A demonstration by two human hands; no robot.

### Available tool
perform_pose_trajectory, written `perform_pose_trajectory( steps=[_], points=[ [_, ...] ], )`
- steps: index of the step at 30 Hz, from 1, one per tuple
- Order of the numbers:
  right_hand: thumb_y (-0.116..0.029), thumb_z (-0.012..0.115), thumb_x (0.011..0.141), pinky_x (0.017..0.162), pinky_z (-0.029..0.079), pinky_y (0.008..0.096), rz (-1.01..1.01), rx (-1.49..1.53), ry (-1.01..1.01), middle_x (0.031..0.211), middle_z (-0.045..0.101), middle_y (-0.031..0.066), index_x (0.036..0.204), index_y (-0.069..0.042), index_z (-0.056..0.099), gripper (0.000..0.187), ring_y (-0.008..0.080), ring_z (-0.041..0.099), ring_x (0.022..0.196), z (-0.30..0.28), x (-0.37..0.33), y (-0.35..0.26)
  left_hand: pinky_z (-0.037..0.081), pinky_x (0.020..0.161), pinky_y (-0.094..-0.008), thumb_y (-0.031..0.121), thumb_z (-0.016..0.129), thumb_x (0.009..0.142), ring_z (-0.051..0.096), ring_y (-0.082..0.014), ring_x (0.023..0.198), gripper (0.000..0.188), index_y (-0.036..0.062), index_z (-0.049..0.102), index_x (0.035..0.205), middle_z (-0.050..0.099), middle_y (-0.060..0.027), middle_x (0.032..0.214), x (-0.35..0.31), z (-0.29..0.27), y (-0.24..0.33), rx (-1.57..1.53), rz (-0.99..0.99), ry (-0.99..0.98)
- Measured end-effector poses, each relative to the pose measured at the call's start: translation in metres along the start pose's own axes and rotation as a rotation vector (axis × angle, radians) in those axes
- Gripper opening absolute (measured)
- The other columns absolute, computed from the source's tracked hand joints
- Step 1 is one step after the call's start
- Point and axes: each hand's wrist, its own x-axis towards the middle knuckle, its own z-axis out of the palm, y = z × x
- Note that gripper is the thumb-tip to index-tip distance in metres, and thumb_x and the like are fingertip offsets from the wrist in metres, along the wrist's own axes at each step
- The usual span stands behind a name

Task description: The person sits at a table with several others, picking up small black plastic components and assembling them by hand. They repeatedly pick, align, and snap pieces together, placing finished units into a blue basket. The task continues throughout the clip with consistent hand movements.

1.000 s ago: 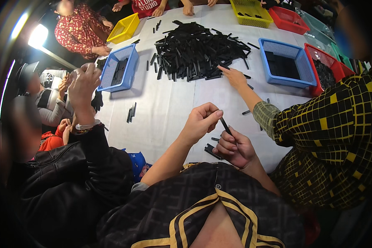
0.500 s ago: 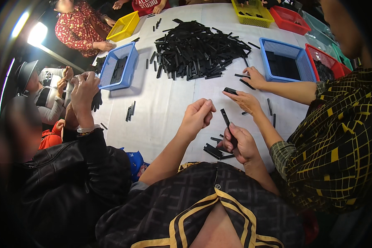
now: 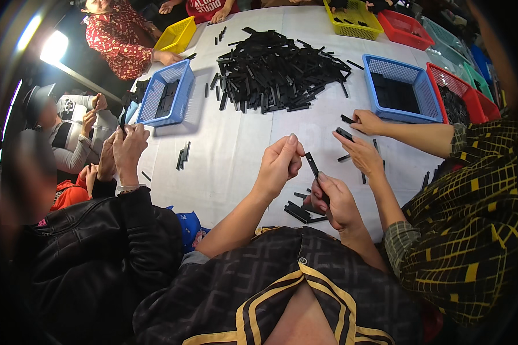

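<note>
My right hand (image 3: pixel 336 204) grips a slim black bar (image 3: pixel 312 165), slanted with its upper end pointing up and to the left. A small light spot shows near that end. Close beside the tip is my left hand (image 3: pixel 279 164), its fingers curled in and the thumb pressed against them. Whether it pinches a small part is hidden. Under my right hand, several more black bars (image 3: pixel 296 211) lie in a loose bunch on the white cloth.
A large heap of black bars (image 3: pixel 276 72) covers the table's (image 3: pixel 213 172) far middle. Blue baskets holding dark pieces stand left (image 3: pixel 149 109) and right (image 3: pixel 431 115). A red basket (image 3: pixel 475 106) is farther right. Co-workers' hands (image 3: pixel 362 155) (image 3: pixel 129 149) handle black pieces on both sides.
My left hand has shifted slightly right, nearer the bar's tip. The right-hand co-worker's hands have moved right with their pieces. On the left, another co-worker's hands have come lower.
</note>
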Motion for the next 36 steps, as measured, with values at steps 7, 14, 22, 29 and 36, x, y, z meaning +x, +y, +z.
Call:
perform_pose_trajectory(
  steps=[7, 14, 22, 29, 36],
  points=[
    [-0.030, 0.035, 0.095, 0.063, 0.045, 0.0273, 0.043, 0.058, 0.032, 0.047, 0.035, -0.0004, 0.064, -0.007, 0.041, 0.039, 0.0094, 0.037, 0.044, 0.004, -0.006, -0.007, 0.024, 0.041, -0.0193, 0.023, 0.059, 0.087, 0.033, -0.0014, 0.045, 0.026, 0.0044, 0.053, 0.070, 0.044, 0.0062, 0.054, 0.000, 0.004, -0.011, 0.300, 0.100, 0.004],
    [-0.027, 0.036, 0.095, 0.063, 0.047, 0.0292, -0.042, 0.030, 0.135, 0.047, 0.039, 0.0012, 0.061, -0.008, 0.041, 0.039, 0.0092, 0.038, 0.042, -0.020, -0.016, -0.005, 0.023, 0.038, -0.0181, 0.020, 0.057, 0.088, 0.033, -0.0016, 0.043, 0.024, 0.0069, 0.050, 0.069, 0.040, 0.0059, 0.052, 0.006, -0.015, 0.017, -0.009, 0.113, 0.167],
    [-0.030, 0.038, 0.094, 0.062, 0.046, 0.0257, -0.106, -0.041, 0.188, 0.059, 0.049, 0.0029, 0.079, 0.000, 0.054, 0.037, 0.0100, 0.047, 0.055, 0.011, -0.003, -0.013, 0.025, 0.039, -0.0183, 0.023, 0.057, 0.088, 0.034, -0.0023, 0.044, 0.026, 0.0065, 0.050, 0.068, 0.042, 0.0044, 0.053, 0.005, -0.001, 0.008, 0.060, 0.067, 0.138],
    [-0.028, 0.043, 0.093, 0.048, 0.034, 0.0227, -0.124, -0.208, 0.166, 0.055, 0.047, 0.0004, 0.072, -0.004, 0.050, 0.032, 0.0074, 0.043, 0.050, -0.005, 0.017, 0.014, 0.026, 0.040, -0.0184, 0.021, 0.056, 0.088, 0.035, -0.0022, 0.045, 0.027, 0.0052, 0.049, 0.067, 0.041, 0.0051, 0.052, 0.009, -0.006, -0.018, 0.229, 0.016, 0.094],
    [-0.026, 0.043, 0.092, 0.049, 0.039, 0.0326, -0.339, -0.768, 0.990, 0.054, 0.050, 0.0066, 0.071, -0.004, 0.052, 0.031, 0.0192, 0.047, 0.048, -0.117, 0.017, 0.032, 0.025, 0.039, -0.0184, 0.017, 0.055, 0.088, 0.033, -0.0022, 0.045, 0.024, 0.0067, 0.047, 0.067, 0.042, 0.0042, 0.057, 0.025, -0.039, -0.004, 0.154, 0.017, 0.304]
  ],
)
